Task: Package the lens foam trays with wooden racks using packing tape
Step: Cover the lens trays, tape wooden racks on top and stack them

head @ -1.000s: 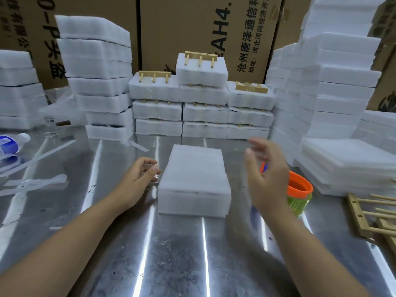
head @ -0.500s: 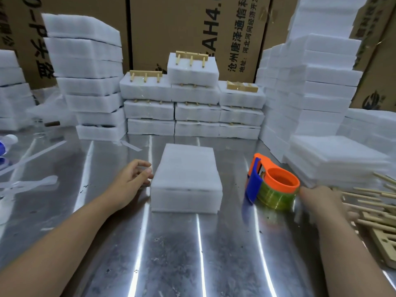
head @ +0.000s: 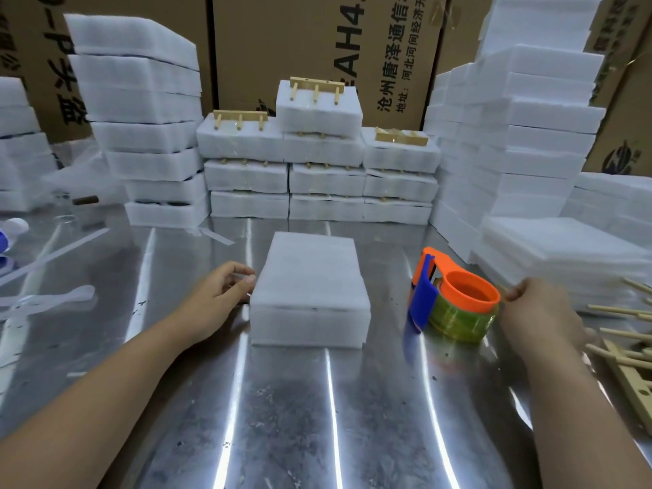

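A stack of white lens foam trays (head: 310, 294) lies in the middle of the metal table (head: 282, 418). My left hand (head: 215, 301) rests beside it, loosely curled fingertips touching its left side. An orange and blue packing tape dispenser (head: 455, 301) with a yellowish roll stands to the right of the stack. My right hand (head: 543, 312) is just right of the dispenser, back up, reaching onto the loose wooden racks (head: 628, 351) at the table's right edge. Its fingers are blurred and mostly hidden, so no grip shows.
Taped foam packs topped with wooden racks (head: 317, 164) are piled at the back centre. Tall foam stacks stand at back left (head: 141, 135) and right (head: 522, 135), with flat foam sheets (head: 564, 248) near the right. Tape strips (head: 46, 298) lie at left. Cardboard boxes (head: 317, 40) form the backdrop.
My right hand swung from above the foam stack's right side, past the tape dispenser, down to the wooden racks at the right. My left hand stayed at the stack's left side.
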